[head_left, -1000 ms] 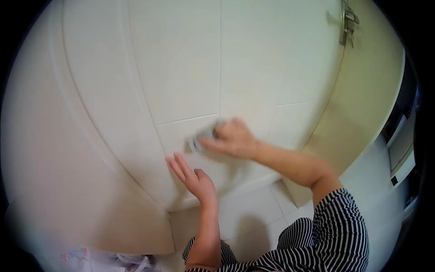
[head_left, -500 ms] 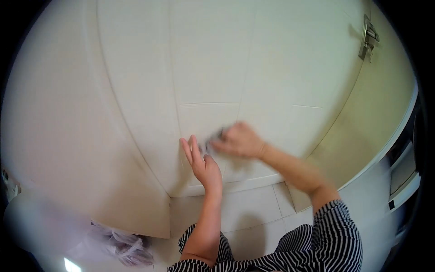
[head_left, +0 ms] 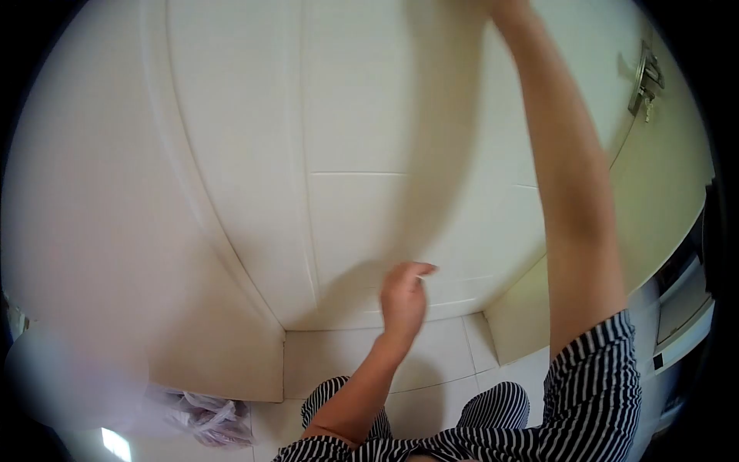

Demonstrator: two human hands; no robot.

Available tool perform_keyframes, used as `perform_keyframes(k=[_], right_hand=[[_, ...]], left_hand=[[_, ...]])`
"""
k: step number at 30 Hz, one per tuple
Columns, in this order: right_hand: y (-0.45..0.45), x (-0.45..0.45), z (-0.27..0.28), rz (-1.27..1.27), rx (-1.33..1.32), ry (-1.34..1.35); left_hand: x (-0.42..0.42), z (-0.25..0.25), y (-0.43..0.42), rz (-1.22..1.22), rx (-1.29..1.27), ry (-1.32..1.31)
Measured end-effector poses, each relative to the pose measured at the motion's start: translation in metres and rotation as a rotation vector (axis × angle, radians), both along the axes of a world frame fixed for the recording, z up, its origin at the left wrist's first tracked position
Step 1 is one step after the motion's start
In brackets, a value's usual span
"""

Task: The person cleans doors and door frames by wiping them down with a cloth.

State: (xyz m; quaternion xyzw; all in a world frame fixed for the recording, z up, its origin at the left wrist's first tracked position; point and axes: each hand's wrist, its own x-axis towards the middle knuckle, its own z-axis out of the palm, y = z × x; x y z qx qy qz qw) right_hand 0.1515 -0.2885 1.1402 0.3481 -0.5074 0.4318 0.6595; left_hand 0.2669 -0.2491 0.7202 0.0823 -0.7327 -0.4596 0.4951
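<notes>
In front of a pale panelled door (head_left: 354, 115), my left hand (head_left: 403, 299) is low in the middle of the view. Its fingers are curled and point right; what they hold, if anything, cannot be made out. My right arm stretches up along the door. Only the wrist end of my right hand (head_left: 508, 8) shows at the top edge, and its fingers are out of view, as is anything in them.
A metal handle and lock plate (head_left: 640, 81) with hanging keys (head_left: 648, 108) is at the upper right. A plastic bag (head_left: 212, 420) lies on the tiled floor (head_left: 431, 346) at the lower left. White furniture (head_left: 685, 327) stands at the right edge.
My right hand has risen from low on the door to the top edge, and the greyish thing it held is out of view. My left hand has moved right, its fingers now curled.
</notes>
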Motion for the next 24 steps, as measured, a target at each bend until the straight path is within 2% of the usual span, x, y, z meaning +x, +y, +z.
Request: perform_keyframes(k=[2, 3, 4, 5, 6, 7, 9, 10, 12, 14, 15, 16, 17, 19, 20, 23, 24], right_hand=[[-0.019, -0.015, -0.073, -0.067, 0.259, 0.239], [-0.019, -0.001, -0.103, 0.046, 0.321, 0.349], [-0.018, 0.014, -0.134, 0.156, 0.395, 0.452], [-0.023, 0.017, -0.174, 0.159, 0.443, 0.466], [-0.015, 0.026, -0.213, 0.218, 0.594, 0.416], [-0.004, 0.029, -0.256, 0.171, 0.839, 0.382], [0.006, 0.040, -0.340, 0.219, 1.241, 0.311], [0.012, 0.040, -0.391, 0.173, 1.314, 0.362], [0.024, 0.035, -0.476, 0.176, 1.432, 0.461], [0.035, 0.029, -0.549, 0.139, 1.535, 0.456], [0.049, 0.018, -0.546, 0.146, 1.523, 0.463], [0.052, 0.015, -0.572, 0.163, 1.613, 0.395], [0.049, 0.020, -0.574, 0.167, 1.702, 0.331], [0.039, 0.017, -0.564, 0.208, 1.644, 0.363], [0.034, 0.021, -0.547, 0.257, 1.586, 0.374], [0.011, 0.042, -0.422, 0.280, 1.490, 0.412], [0.001, 0.048, -0.375, 0.309, 1.424, 0.437]], left_hand=[[-0.007, -0.004, 0.030, -0.192, -0.173, -0.210], [-0.006, -0.019, 0.048, -0.286, -0.296, -0.291], [-0.008, -0.031, 0.065, -0.461, -0.457, -0.540], [-0.005, -0.045, 0.079, -0.635, -0.617, -0.787], [0.006, -0.066, 0.091, -0.800, -0.624, -0.874], [0.017, -0.085, 0.103, -0.966, -0.628, -0.958], [0.025, -0.099, 0.129, -1.086, -0.795, -1.153], [0.031, -0.097, 0.131, -1.084, -0.792, -1.153], [0.048, -0.085, 0.134, -1.032, -0.822, -0.908], [0.052, -0.093, 0.131, -0.976, -0.794, -0.861], [0.042, -0.066, 0.144, -0.932, -0.771, -0.831], [0.036, -0.079, 0.146, -0.884, -0.714, -0.898], [0.037, -0.085, 0.139, -0.870, -0.717, -0.884], [0.035, -0.084, 0.131, -0.839, -0.806, -0.913], [0.031, -0.099, 0.133, -0.804, -0.768, -0.860], [0.020, -0.094, 0.129, -0.857, -0.798, -0.960], [0.028, -0.084, 0.123, -0.839, -0.690, -0.879]])
